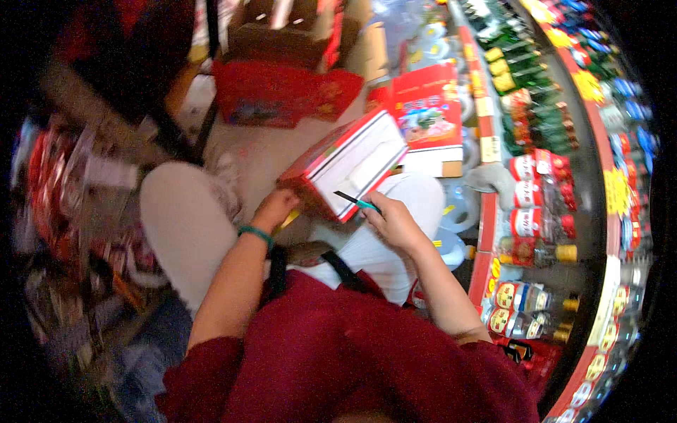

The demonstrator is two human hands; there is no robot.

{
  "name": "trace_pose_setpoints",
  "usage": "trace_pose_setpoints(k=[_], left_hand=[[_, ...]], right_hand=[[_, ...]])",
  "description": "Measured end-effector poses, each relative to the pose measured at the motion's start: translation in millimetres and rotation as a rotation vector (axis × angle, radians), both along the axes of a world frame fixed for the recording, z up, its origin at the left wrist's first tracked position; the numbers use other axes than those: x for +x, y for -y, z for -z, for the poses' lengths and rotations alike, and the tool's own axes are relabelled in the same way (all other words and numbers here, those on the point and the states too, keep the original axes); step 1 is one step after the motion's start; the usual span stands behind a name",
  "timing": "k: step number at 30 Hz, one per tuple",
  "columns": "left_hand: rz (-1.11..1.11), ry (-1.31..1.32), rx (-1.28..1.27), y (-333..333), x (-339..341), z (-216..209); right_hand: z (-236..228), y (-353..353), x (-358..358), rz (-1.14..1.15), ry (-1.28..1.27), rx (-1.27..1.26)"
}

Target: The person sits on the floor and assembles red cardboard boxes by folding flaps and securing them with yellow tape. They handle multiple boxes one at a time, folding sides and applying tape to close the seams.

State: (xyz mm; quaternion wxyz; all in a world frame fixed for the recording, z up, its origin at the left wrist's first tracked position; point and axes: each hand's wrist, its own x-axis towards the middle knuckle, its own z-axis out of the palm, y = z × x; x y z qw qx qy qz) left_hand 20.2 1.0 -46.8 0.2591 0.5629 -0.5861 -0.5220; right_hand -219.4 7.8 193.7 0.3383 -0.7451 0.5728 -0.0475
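Note:
A red and white cardboard box [356, 166] is tilted between my knees, with a white side facing up. My left hand [277, 209] is closed at the box's near left corner, its fingertips partly hidden. A small yellow strip [290, 219] shows just beside that hand; I cannot tell what it is. In my right hand [392, 220] is a box cutter with a teal handle [368, 205] and a dark blade [347, 197]. The blade lies over the white side of the box, and whether it touches is unclear.
Shelves of bottles [525, 194] run along my right side. Ahead lie a red printed carton [428, 106] and a red plastic bag [264, 92], near an opened brown carton [271, 42]. Blurred, plastic-wrapped goods [60, 183] are piled to my left.

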Motion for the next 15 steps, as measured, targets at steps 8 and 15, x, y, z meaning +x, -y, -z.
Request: trace_pose_setpoints(k=[8, 15], left_hand=[[0.021, 0.049, 0.014, 0, -4, -31], [0.035, 0.056, 0.038, -4, -3, -20]], right_hand=[[-36, 87, -162, 0.618, -0.003, -0.708], [-53, 158, -305, 0.861, -0.369, -0.982]])
